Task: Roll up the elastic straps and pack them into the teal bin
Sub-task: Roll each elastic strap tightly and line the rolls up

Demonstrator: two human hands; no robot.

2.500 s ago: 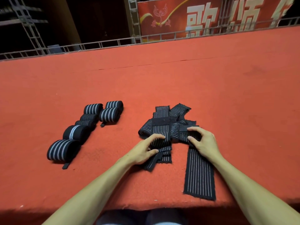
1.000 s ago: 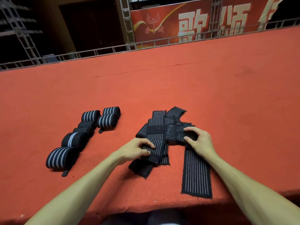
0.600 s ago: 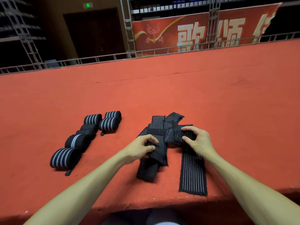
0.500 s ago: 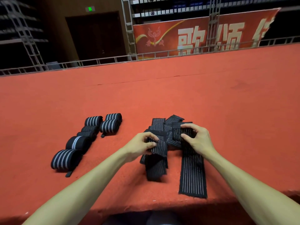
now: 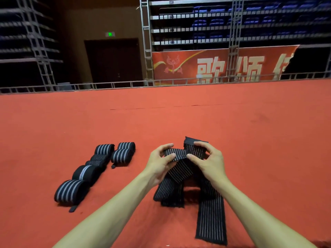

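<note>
Partly hidden behind both hands, the strap [image 5: 180,173] is pinched by the left hand [image 5: 160,162] and right hand [image 5: 209,162].

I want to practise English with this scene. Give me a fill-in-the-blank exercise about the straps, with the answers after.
The rolled straps lie to the ___ of the left hand. The left hand and the right hand pinch the loose straps, whose longest flat end lies on the ___ side. The sign above the dark door glows ___.
Answers: left; right; green.
</note>
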